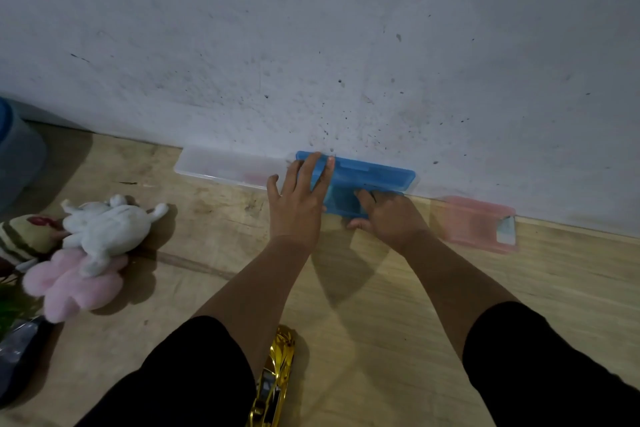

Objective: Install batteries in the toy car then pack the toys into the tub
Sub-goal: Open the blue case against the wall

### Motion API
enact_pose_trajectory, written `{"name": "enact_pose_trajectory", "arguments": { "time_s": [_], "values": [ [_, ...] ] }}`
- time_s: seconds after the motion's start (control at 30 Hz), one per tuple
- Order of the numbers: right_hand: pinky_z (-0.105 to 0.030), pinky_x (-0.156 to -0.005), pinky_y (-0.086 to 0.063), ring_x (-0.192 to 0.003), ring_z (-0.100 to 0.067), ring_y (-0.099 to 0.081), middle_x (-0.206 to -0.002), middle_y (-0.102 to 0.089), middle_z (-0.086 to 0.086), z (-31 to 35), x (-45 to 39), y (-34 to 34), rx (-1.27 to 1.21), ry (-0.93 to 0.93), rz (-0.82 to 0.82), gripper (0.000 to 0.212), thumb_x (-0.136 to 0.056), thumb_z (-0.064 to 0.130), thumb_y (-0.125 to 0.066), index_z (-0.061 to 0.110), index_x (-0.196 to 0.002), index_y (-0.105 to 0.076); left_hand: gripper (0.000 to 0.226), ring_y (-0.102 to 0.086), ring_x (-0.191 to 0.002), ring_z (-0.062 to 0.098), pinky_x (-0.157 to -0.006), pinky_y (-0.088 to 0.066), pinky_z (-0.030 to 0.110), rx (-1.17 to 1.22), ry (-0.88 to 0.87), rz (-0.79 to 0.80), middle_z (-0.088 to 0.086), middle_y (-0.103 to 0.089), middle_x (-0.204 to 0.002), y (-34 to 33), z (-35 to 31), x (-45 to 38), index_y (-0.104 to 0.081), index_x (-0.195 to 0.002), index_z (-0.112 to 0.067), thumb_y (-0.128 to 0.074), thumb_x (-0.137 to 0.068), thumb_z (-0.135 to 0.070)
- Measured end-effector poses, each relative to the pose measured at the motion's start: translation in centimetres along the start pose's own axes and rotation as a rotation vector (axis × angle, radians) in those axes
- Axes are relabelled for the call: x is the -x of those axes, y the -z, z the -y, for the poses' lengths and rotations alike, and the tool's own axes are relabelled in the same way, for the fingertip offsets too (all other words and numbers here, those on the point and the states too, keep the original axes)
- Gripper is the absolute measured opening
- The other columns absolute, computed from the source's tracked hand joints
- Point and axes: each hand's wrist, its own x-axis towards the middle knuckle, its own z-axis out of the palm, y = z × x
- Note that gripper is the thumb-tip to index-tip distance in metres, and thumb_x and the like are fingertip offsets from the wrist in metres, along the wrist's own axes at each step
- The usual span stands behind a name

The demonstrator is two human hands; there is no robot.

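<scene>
A blue case by the wall is pressed by the flat left hand and gripped by the right hand, its near part hidden.

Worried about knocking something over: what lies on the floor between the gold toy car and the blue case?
Head view: only bare wooden floor lies between the gold toy car and the blue case; the person's forearms cross above it.
</scene>
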Motion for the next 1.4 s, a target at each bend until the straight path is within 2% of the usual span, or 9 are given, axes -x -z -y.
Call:
{"name": "enact_pose_trajectory", "arguments": {
  "time_s": [0.1,0.2,0.27,0.37,0.6,0.93,1.17,1.27,1.4],
  "values": [
    [-0.037,-0.080,-0.049,-0.101,-0.031,-0.061,-0.118,-0.059,-0.017,-0.1,0.1,1.3,-0.051,-0.008,-0.022,0.072,-0.086,0.056,-0.049,0.010,-0.138,-0.032,0.087,-0.027,-0.139,0.025,-0.106,-0.026,0.050,-0.003,0.002,-0.034,0.004,-0.022,-0.154,0.1,0.0,0.0,-0.008,-0.150,-0.026,-0.065,-0.085,-0.025],
    [-0.028,-0.050,-0.050,-0.064,-0.025,-0.064,-0.074,-0.066,-0.012,0.5,0.7,0.5,0.031,0.035,-0.314,0.061,-0.068,0.053,-0.071,0.010,-0.108,-0.053,0.087,-0.021,-0.141,0.024,-0.108,-0.022,0.050,0.008,-0.002,-0.002,0.003,-0.015,-0.156,0.0,0.0,0.1,-0.003,-0.151,-0.027,-0.062,-0.087,-0.024],
    [-0.029,-0.049,-0.045,-0.058,-0.022,-0.059,-0.060,-0.061,-0.005,1.8,1.5,-0.8,0.041,0.056,-0.510,0.043,-0.072,0.051,-0.060,0.013,-0.090,-0.049,0.087,-0.018,-0.142,0.024,-0.109,-0.020,0.050,0.022,0.000,0.008,0.003,-0.012,-0.157,0.1,0.1,0.0,0.000,-0.151,-0.028,-0.060,-0.089,-0.021],
    [-0.033,-0.065,-0.032,-0.065,-0.022,-0.057,-0.063,-0.060,-0.003,3.7,2.5,-3.1,0.075,0.099,-0.606,0.034,-0.079,0.048,-0.048,0.015,-0.087,-0.046,0.085,-0.016,-0.143,0.025,-0.110,-0.018,0.052,0.029,0.001,0.029,0.003,-0.010,-0.157,0.2,0.2,-0.1,0.000,-0.151,-0.028,-0.059,-0.090,-0.025],
    [-0.031,-0.066,-0.028,-0.071,-0.021,-0.057,-0.079,-0.060,-0.003,4.3,2.8,-4.2,-0.011,0.057,-0.572,0.048,-0.084,0.057,-0.039,0.016,-0.092,-0.061,0.087,-0.024,-0.133,0.024,-0.103,-0.030,0.053,0.017,-0.030,-0.089,0.005,-0.030,-0.150,-0.6,0.7,-0.1,-0.020,-0.148,-0.025,-0.071,-0.078,-0.025],
    [-0.035,-0.073,-0.026,-0.094,-0.023,-0.039,-0.114,-0.061,-0.011,4.3,2.8,-3.8,0.024,-0.003,-0.464,0.053,-0.096,0.052,-0.007,0.030,-0.132,-0.039,0.092,-0.036,-0.133,0.027,-0.103,-0.032,0.052,0.030,-0.037,-0.104,0.006,-0.034,-0.149,-1.2,0.6,0.2,-0.018,-0.147,-0.025,-0.074,-0.074,-0.018],
    [-0.043,-0.091,-0.033,-0.119,-0.027,-0.038,-0.132,-0.037,-0.010,4.2,3.2,-1.9,-0.004,-0.136,-0.687,0.045,-0.093,0.043,-0.036,0.025,-0.135,-0.036,0.090,-0.031,-0.126,0.023,-0.100,-0.035,0.052,0.072,-0.021,-0.185,0.005,-0.046,-0.140,-1.4,0.7,0.2,-0.025,-0.141,-0.027,-0.075,-0.068,-0.008],
    [-0.052,-0.105,-0.022,-0.133,-0.028,-0.032,-0.144,-0.034,-0.012,3.3,2.9,-0.3,0.016,-0.224,-0.596,0.052,-0.093,0.041,-0.036,0.021,-0.141,-0.031,0.085,-0.034,-0.124,0.025,-0.101,-0.031,0.054,0.038,0.002,-0.177,0.003,-0.047,-0.134,-1.7,0.5,0.5,-0.035,-0.138,-0.026,-0.079,-0.066,-0.014],
    [-0.060,-0.106,-0.024,-0.122,-0.026,-0.052,-0.128,-0.058,-0.006,3.2,4.0,-0.9,0.030,-0.247,-0.430,0.055,-0.093,0.041,-0.038,0.013,-0.140,-0.037,0.062,-0.040,-0.119,0.024,-0.100,-0.021,0.051,-0.002,-0.051,-0.150,0.001,-0.058,-0.122,-2.9,0.5,1.7,-0.056,-0.124,-0.022,-0.080,-0.067,-0.014]
  ]
}}
